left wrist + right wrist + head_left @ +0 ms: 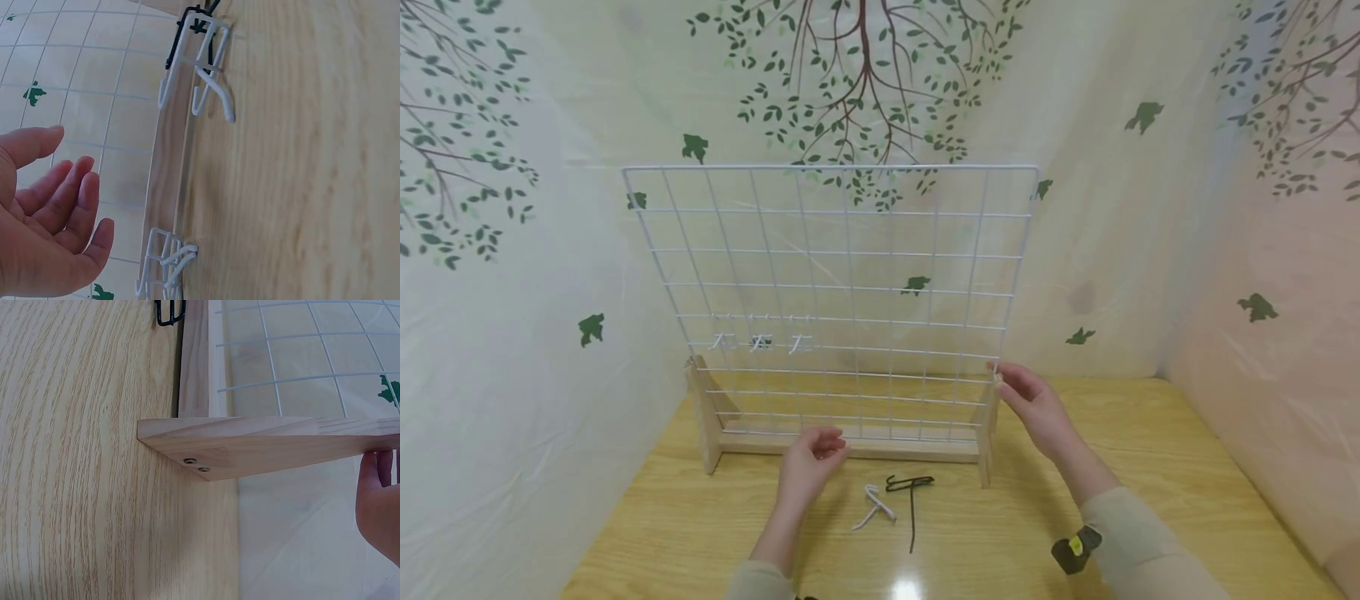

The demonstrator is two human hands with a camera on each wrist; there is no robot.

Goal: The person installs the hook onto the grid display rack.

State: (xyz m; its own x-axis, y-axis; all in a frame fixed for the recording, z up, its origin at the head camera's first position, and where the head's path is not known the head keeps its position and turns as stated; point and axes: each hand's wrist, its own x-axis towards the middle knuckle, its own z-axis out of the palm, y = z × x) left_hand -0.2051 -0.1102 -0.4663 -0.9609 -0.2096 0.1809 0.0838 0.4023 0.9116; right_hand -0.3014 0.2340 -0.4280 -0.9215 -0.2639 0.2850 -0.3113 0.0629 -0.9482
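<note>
A white wire grid panel (868, 252) leans back in a wooden stand (880, 451). At the stand's right end, my right hand (1043, 417) holds the top of the wooden side board (269, 450) where it meets the panel's edge; the thumb is hidden in the right wrist view. My left hand (808, 467) hovers in front of the bottom bar, fingers loosely bent and holding nothing. Just right of it, a white hook (874, 504) and a black hook (912, 508) lie on the table. Three white hooks (762, 342) hang in a row on the panel's lower left.
The wood-grain table (1135, 467) extends on both sides of the stand. Behind rises a pale curtain (1097, 250) printed with branches and green leaves. A dark wrist camera (1075, 550) sits on my right sleeve.
</note>
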